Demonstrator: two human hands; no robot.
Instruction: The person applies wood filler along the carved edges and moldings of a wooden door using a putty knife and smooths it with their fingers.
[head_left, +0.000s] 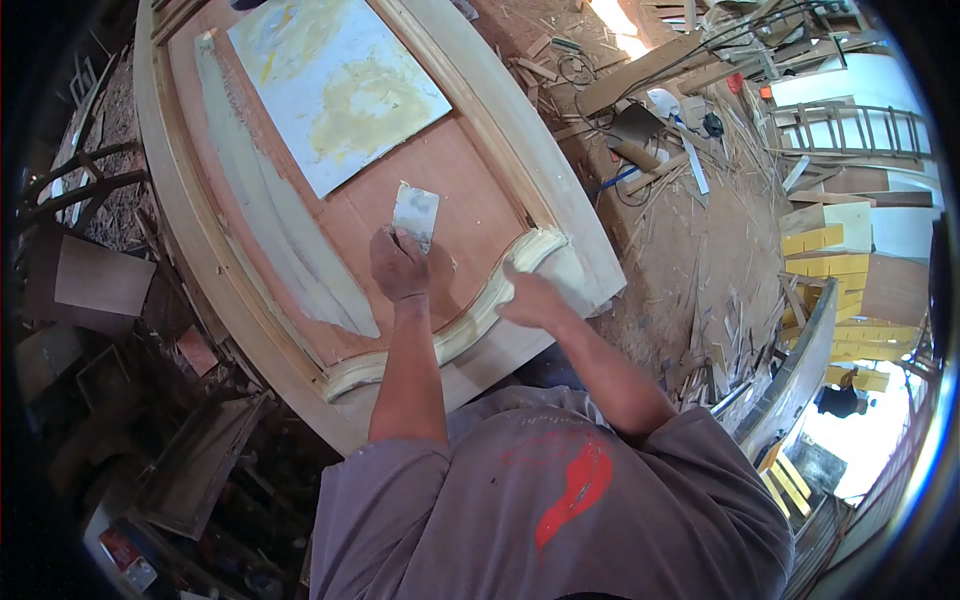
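Note:
My left hand [400, 264] is closed around a flat putty scraper [415, 217], its smeared blade pointing away from me over the reddish panel. My right hand [532, 298] rests at the curved wooden moulding [478, 322], with a finger stretched along it. It appears to hold nothing, though part of its underside is hidden. Pale filler coats the moulding near its right end. Both hands are over a large framed wooden door panel [475, 180]. Beyond the scraper lies a white board [375, 135] smeared with yellowish putty.
A long pale strip [270, 215] lies along the panel's left side. Wood scraps and shavings litter the floor [690, 270] to the right, with a cable and planks [640, 75] among them. Yellow slatted pieces [835, 270] stand far right. Dark clutter fills the left.

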